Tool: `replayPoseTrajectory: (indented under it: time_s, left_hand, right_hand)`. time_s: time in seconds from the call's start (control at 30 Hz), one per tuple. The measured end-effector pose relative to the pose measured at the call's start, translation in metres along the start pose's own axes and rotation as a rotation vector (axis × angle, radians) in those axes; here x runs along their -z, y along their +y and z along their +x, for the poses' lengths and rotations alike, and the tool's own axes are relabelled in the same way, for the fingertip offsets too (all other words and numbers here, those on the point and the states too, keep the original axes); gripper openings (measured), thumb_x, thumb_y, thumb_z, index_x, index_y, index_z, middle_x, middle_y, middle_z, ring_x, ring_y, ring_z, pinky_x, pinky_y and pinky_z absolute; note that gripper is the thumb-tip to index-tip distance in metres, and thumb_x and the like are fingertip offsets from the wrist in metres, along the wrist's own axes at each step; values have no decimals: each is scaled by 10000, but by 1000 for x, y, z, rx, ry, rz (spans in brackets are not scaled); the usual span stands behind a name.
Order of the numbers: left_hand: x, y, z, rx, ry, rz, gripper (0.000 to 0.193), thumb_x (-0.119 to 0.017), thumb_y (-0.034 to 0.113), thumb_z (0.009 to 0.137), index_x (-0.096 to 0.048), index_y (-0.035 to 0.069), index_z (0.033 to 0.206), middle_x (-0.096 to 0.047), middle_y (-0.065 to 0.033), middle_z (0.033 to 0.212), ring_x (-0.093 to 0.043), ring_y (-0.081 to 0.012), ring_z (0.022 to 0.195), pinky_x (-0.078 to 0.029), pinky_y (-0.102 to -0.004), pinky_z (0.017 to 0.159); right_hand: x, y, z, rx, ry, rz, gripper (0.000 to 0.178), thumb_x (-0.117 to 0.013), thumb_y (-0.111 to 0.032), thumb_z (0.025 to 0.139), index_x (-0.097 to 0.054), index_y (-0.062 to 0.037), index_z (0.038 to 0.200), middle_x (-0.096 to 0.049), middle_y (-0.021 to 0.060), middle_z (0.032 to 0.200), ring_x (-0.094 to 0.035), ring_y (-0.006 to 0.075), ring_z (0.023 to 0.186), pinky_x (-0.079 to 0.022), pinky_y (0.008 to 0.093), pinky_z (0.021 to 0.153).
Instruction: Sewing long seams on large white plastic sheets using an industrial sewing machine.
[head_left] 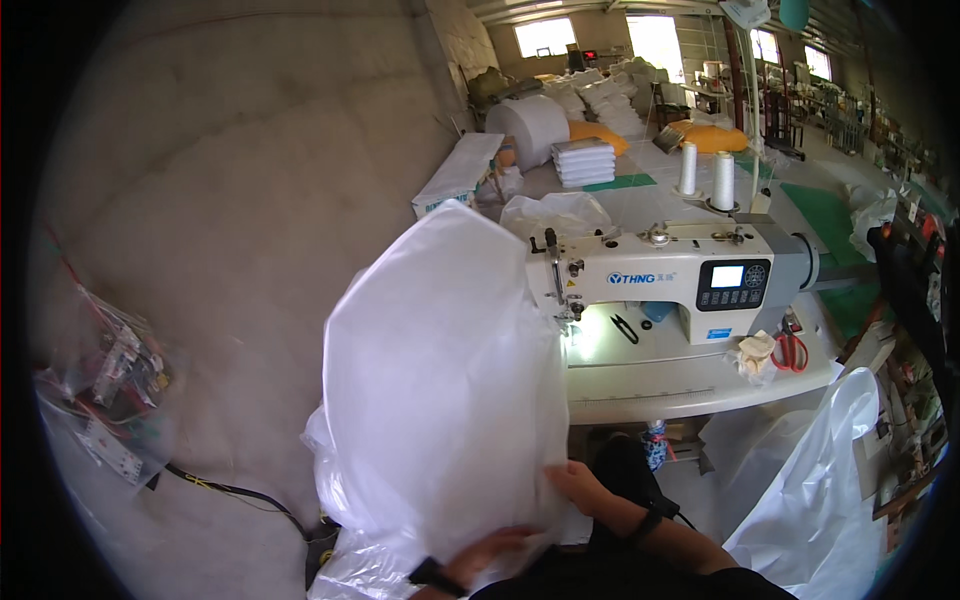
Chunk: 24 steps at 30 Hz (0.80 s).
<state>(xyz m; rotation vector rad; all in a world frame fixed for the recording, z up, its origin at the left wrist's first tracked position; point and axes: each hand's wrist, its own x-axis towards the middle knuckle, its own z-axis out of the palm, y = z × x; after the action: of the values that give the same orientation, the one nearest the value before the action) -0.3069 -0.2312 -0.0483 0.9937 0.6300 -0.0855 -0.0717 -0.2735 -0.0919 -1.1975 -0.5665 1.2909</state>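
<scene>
Bag (115,365): clear, stuffed with mixed bits, well left of the machine (640,262)
Cable (245,492): dark, with a touch of yellow on it, low down and left of the machine
Film (360,572): shiny and crinkled, low to the left of the machine, on the person's side
Sheet (440,370): white, large and smooth, rising in a tall bulge just left of the machine, its right edge reaching the needle end; whether it lies under the needle cannot be told
Box (455,175): long, pale, behind the machine and to its left
Left hand (492,550): low at the sheet, left of the machine on the person's side, blurred, a dark band at the wrist; whether it grips or only rests cannot be told
Roll (525,130): big, white, well behind the machine to its left
Right hand (580,487): on the person's side of the machine, thumb and fingers pinching the sheet's right edge, near the left hand but apart from it
Stack (585,165): white, folded, behind the machine
Snips (626,331): black, under the machine's arm
Machine: white, for sewing, screen (728,277) lit, light on at its needle end
Spools (722,182): two, white, upright, just behind the machine
Yellow sack (715,138): well behind the machine
Scissors (789,343): red-handled, near the machine's right end, beside a pale scrap (755,350)
Plastic (800,500): whitish, draped, right of the machine and lower
</scene>
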Motion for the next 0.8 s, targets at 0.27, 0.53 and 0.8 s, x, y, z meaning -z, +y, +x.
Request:
replayPoseTrajectory:
  time_s: [0.27,0.53,0.8]
  left_hand:
    - [-100,82,120,-254,-376,1747,342,-579,308,885,-586,96,1153,-626,-95,1047,-588,-181,1007,-452,-334,888]
    - [160,196,130,-581,1283,1865,566,-529,525,848,-523,136,1258,-503,-113,1302,-420,-345,1229,-304,-585,970]
    - [197,202,110,-287,1210,1558,600,-443,548,866,-459,182,1341,-396,-80,1416,-298,-278,1331,-146,-537,1091]
  right_hand:
    - [105,56,17,206,263,-868,330,-526,-271,891,-647,34,860,-664,127,731,-653,205,708,-496,355,648]
    - [37,17,-9,-168,-111,-180,369,-578,-336,903,-669,13,982,-670,73,832,-643,162,749,-520,298,689]
    - [20,29,23,-259,-615,231,566,-396,-462,962,-428,-24,1319,-562,98,1231,-587,247,1039,-473,403,877]
